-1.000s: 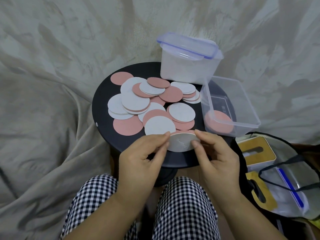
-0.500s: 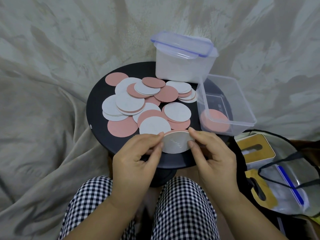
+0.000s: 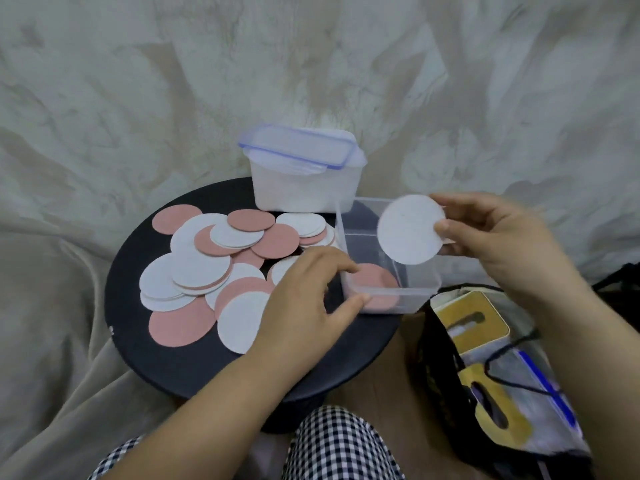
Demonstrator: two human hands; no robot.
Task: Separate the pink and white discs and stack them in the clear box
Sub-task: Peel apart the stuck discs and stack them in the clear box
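My right hand (image 3: pixel 502 237) holds a white disc (image 3: pixel 410 230) by its right edge, in the air above the clear box (image 3: pixel 422 299). The box stands open at the right edge of the black round table (image 3: pixel 180 362), with a pink disc (image 3: pixel 379 280) lying flat on its bottom. At the box's front left corner, my left hand (image 3: pixel 304 303) has its thumb on the front wall and a finger over the left wall. A loose pile of pink and white discs (image 3: pixel 214 268) covers the table's left and middle, several overlapping.
A white container with a blue-trimmed lid (image 3: pixel 304 178) stands at the table's back, touching the clear box. A dark bag (image 3: pixel 485 375) holding yellow and white packaging sits on the floor at the right. Pale cloth drapes all around.
The paired disc held between both hands at the table's front edge has come apart. My right hand rose with the white disc over the box, while my left moved to the box's corner.
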